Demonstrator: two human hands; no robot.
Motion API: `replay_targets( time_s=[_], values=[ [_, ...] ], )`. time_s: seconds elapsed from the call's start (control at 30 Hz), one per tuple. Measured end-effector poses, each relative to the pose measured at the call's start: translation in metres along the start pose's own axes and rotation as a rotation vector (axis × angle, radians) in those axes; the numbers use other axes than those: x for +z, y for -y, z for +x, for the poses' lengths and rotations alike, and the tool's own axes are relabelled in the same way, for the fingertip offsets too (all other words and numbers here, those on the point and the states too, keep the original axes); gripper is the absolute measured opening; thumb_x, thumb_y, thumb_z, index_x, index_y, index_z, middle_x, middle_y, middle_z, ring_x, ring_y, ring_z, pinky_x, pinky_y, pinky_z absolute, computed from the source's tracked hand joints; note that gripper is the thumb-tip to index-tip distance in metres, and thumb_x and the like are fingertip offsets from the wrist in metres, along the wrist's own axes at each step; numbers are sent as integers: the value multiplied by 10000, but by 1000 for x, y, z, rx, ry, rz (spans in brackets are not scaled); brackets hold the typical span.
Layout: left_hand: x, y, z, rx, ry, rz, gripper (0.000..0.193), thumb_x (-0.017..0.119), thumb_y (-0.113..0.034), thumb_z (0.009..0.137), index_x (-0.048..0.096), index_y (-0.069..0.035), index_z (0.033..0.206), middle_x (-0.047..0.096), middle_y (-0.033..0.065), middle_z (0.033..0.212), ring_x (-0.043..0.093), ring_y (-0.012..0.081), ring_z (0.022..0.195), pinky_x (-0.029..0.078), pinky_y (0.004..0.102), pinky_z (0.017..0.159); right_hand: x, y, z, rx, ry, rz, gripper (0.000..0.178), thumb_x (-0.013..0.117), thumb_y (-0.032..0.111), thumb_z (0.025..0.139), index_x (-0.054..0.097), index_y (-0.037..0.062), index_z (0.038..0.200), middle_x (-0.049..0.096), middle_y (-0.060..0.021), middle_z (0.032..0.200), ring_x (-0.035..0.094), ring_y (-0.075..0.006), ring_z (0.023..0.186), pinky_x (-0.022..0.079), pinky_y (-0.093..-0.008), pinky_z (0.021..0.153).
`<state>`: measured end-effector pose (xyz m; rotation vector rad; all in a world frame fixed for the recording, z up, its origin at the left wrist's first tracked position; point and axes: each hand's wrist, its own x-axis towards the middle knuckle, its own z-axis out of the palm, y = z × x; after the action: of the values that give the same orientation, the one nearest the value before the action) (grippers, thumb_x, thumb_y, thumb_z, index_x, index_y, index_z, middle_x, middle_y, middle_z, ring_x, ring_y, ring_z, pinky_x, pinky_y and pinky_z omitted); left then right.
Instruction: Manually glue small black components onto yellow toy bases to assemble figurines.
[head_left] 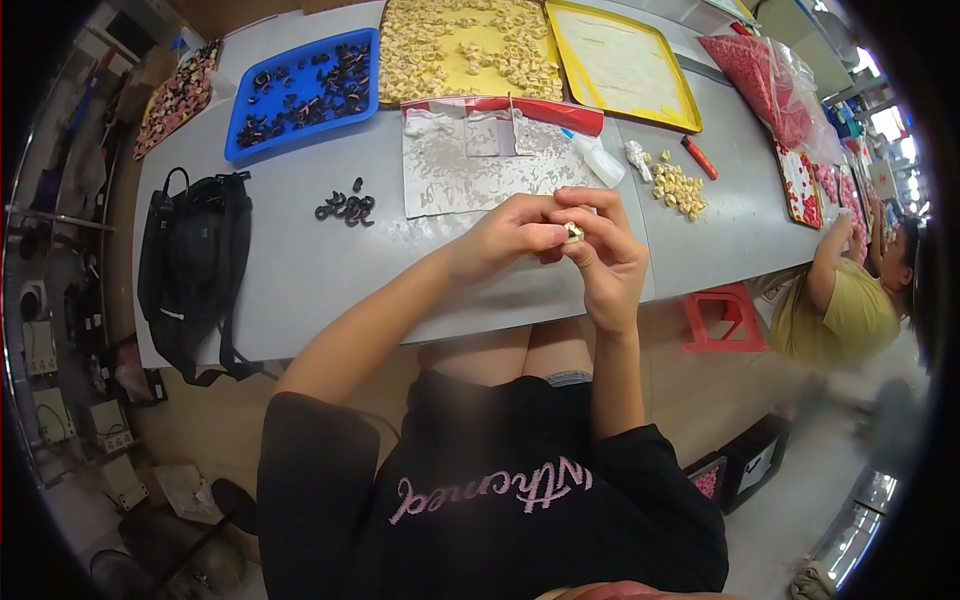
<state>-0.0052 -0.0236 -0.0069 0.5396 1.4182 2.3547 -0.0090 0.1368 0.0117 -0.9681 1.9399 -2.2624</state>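
Left hand (510, 235) and right hand (600, 250) pinch one small pale piece (574, 232) together above the grey tabletop (300, 270), raised for close handling.

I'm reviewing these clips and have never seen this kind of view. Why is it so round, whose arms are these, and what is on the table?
A wide fisheye camera on the person's head looks down, so straight edges bend. The arms are the wearer's own. The left hand and right hand pinch a small cream piece together. The grey table carries a blue tray of dark parts, a yellow tray of cream parts, a black bag and a glue bottle. Another person works at the right.
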Motion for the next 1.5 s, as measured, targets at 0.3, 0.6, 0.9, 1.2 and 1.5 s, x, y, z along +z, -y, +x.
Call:
replay_targets(
  time_s=[0.3, 0.6, 0.9, 1.2, 1.5],
  values=[
    [-6, 6, -4, 36, 25, -33, 270, 522, -230, 809, 567, 14, 917, 521, 8, 795, 449, 82, 739, 372, 236, 667, 1, -1, -1, -51, 0, -146, 197, 622, -38, 823, 680, -13, 1009, 558, -138, 1121, 554, -215, 1014, 560, -263, 702],
    [-8, 2, -3, -18, 61, 81, 289, 518, -199, 808, 556, 21, 991, 527, 13, 869, 464, 71, 773, 387, 222, 673, -8, 8, 1, -163, 68, -487, 220, 687, 51, 750, 699, 29, 968, 600, -102, 1085, 524, -271, 1063, 424, -379, 927],
    [-4, -4, -3, 44, 112, 54, 351, 512, -147, 741, 551, 45, 1031, 544, 21, 942, 499, 80, 832, 431, 227, 753, -4, 9, 2, -316, 33, -581, 258, 685, 7, 674, 708, 31, 930, 631, -88, 1023, 537, -277, 997, 447, -375, 863],
    [10, -7, -3, 86, -44, 33, 275, 533, -146, 710, 567, 22, 926, 514, 4, 789, 452, 80, 728, 389, 228, 638, -2, 1, 4, -386, -31, -597, 336, 709, -9, 624, 709, 52, 954, 645, -78, 1007, 563, -269, 938, 468, -355, 807],
    [12, -13, 1, 522, -236, 960, 202, 653, -98, 635, 511, -51, 772, 452, 54, 669, 453, 184, 601, 369, 298, 531, -18, 2, 4, -185, -92, -99, 416, 638, -64, 712, 590, -38, 1124, 526, -187, 1200, 517, -257, 1105, 400, -376, 965]
  ],
)
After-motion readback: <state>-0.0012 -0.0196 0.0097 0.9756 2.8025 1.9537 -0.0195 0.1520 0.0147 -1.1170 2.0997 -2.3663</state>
